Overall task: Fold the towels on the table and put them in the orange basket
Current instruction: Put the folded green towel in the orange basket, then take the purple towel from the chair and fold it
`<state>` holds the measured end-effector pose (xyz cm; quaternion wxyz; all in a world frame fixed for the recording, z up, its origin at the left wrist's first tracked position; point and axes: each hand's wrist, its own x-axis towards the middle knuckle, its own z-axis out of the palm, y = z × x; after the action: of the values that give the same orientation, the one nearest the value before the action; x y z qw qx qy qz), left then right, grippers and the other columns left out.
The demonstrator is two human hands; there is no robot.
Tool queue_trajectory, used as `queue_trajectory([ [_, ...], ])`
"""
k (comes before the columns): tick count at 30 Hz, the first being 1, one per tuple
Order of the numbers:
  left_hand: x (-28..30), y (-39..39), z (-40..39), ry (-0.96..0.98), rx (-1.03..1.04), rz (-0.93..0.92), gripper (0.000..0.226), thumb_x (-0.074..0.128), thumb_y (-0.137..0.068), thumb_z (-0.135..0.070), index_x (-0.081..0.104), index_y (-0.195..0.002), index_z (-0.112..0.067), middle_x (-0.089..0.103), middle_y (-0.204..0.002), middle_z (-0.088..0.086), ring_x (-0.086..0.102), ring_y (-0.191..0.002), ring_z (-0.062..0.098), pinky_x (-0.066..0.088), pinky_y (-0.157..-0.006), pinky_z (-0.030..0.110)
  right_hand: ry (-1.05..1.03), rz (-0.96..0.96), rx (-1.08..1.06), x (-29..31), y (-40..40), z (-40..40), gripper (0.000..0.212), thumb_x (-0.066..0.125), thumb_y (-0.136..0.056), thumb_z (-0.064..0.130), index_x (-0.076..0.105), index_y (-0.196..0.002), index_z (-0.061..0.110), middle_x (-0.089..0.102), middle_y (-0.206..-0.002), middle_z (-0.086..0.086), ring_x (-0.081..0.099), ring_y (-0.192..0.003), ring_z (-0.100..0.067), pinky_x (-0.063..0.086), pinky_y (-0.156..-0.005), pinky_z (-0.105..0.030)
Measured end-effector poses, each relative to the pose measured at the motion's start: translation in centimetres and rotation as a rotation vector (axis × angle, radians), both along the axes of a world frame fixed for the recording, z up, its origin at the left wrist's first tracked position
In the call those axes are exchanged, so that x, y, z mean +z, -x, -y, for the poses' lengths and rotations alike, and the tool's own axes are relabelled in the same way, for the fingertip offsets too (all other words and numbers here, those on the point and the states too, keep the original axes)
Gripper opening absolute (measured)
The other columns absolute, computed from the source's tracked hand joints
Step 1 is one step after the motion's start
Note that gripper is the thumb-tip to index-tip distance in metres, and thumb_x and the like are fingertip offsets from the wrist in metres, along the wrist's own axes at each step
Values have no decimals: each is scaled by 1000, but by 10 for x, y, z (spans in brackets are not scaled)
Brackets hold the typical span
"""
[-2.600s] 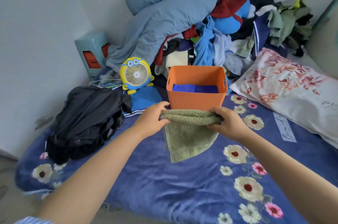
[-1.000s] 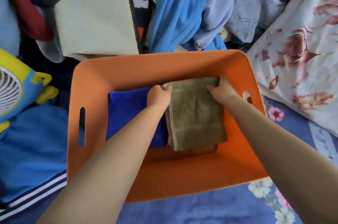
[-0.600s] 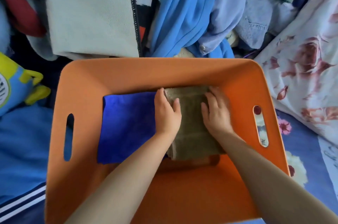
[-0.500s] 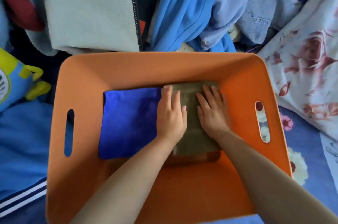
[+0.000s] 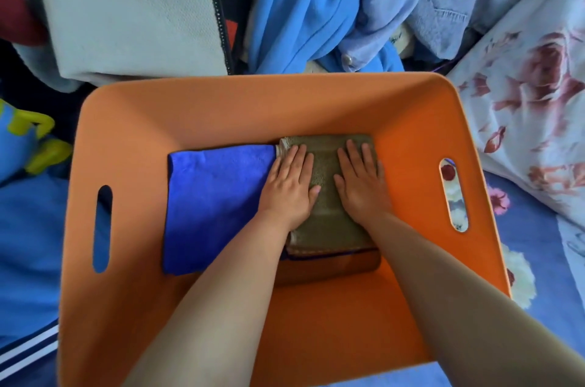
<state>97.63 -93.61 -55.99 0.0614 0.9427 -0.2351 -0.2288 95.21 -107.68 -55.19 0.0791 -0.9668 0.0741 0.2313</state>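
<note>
I look straight down into the orange basket (image 5: 221,108). A folded olive-green towel (image 5: 326,212) lies on its floor at the right, partly over a folded blue towel (image 5: 215,203) at the left. My left hand (image 5: 289,187) and my right hand (image 5: 361,181) rest flat, palms down and fingers spread, on top of the green towel. Neither hand grips anything. Both forearms reach in over the basket's near wall.
A heap of clothes, with a white garment (image 5: 133,10) and blue fabric (image 5: 304,3), presses against the basket's far wall. A floral pillow (image 5: 531,95) lies to the right. A yellow-and-blue toy fan (image 5: 28,140) sits to the left on the blue flowered bedcover (image 5: 535,228).
The green towel, held folded in front of the basket, has been laid inside beside the blue towel. My hands let go of its edge and now lie flat on it.
</note>
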Motion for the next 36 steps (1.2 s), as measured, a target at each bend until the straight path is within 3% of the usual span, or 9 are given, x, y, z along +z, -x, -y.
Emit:
queue_trajectory([
  [5, 34, -3, 3, -152, -38, -141, 64, 24, -100, -41, -5, -149, -12, -14, -157, 4, -15, -145, 18, -3, -118, 37, 21, -148, 47, 25, -9, -1, 54, 22, -100, 33, -1, -148, 20, -11, -157, 2, -11, -145, -20, -2, -117, -39],
  [8, 66, -3, 2, -241, -61, -144, 58, 34, -99, -34, 12, -149, -15, -7, -158, 3, -9, -146, 20, 4, -118, 43, 48, -109, 90, 56, -10, -4, 53, 27, -100, 29, 7, -147, 20, -4, -157, 1, -6, -145, -21, 0, -117, -41],
  [14, 161, 3, -3, -271, 56, 65, 40, 45, -91, -15, 45, -131, -11, 39, -136, 8, 34, -129, 25, 35, -100, 38, -13, 192, 157, 148, 2, -12, 47, 27, -95, 9, 29, -142, 13, 26, -152, -4, 8, -145, -21, 5, -117, -36],
  [16, 202, 9, -7, -267, 69, 121, 38, 43, -92, -14, 47, -129, -10, 42, -133, 9, 39, -126, 26, 37, -99, 37, -49, 297, 203, 183, 13, -12, 43, 34, -90, 6, 46, -131, 7, 46, -139, -12, 26, -139, -27, 17, -114, -37],
  [19, 260, 21, -10, -263, 87, 226, 37, 43, -92, -13, 47, -129, -10, 44, -131, 11, 41, -125, 27, 38, -98, 37, -109, 454, 238, 230, 28, -12, 36, 37, -72, 8, 67, -91, -2, 68, -91, -23, 62, -98, -41, 48, -86, -47],
  [20, 278, 26, -11, -255, 102, 260, 37, 43, -92, -13, 47, -129, -10, 45, -131, 11, 41, -124, 27, 38, -97, 37, -116, 484, 244, 246, 33, -12, 36, 39, -71, 6, 67, -91, -3, 68, -88, -23, 63, -92, -41, 49, -82, -46],
  [24, 363, 68, -20, -217, 148, 398, 34, 42, -94, -17, 47, -127, -9, 46, -130, 12, 42, -123, 29, 39, -95, 38, -57, 516, 261, 335, 69, -14, 43, 40, -88, 4, 46, -130, 8, 54, -124, -16, 44, -121, -30, 37, -94, -37],
  [29, 440, 136, -29, -183, 170, 494, 36, 41, -96, -24, 47, -129, -9, 45, -133, 14, 41, -125, 31, 39, -95, 40, 1, 608, 285, 420, 127, -18, 43, 36, -91, 3, 43, -134, 9, 51, -130, -15, 40, -125, -30, 40, -96, -40],
  [36, 507, 243, -32, -130, 128, 603, 31, 41, -96, -18, 51, -124, -8, 48, -131, 11, 45, -123, 29, 41, -91, 35, 112, 757, 236, 498, 250, -21, 40, 38, -89, 4, 50, -128, 9, 55, -122, -15, 44, -119, -31, 42, -94, -40],
])
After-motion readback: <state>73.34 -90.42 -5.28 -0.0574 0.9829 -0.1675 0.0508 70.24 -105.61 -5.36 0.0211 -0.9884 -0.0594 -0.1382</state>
